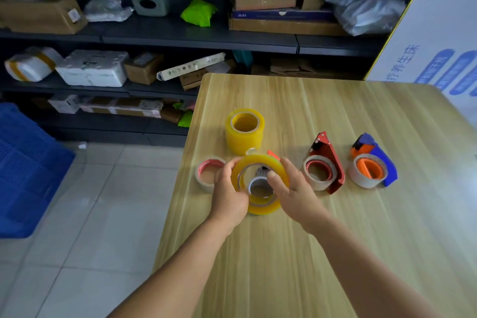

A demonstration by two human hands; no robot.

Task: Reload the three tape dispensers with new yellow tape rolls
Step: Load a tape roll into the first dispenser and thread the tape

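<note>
Left hand: the left hand [228, 190] gripped the left rim of a yellow tape roll [259, 171], fingers curled round its outer edge.
Right hand: the right hand [293, 187] held the same roll from the right, fingers closed on the rim with the thumb inside the core.
Held roll: it was tilted above a dispenser [260, 188] near the worktop's left edge; the dispenser was mostly hidden.
Spare rolls: a stack of yellow tape rolls [244, 130] stood behind the hands, toward the far edge.
Empty core: a red-lined core [207, 174] lay at the left edge, just beside the left hand.
Red dispenser [326, 165]: right of the hands, holding a nearly spent roll.
Blue dispenser [374, 162]: further right, likewise loaded.
Worktop [309, 253]: pale wood grain.
</note>
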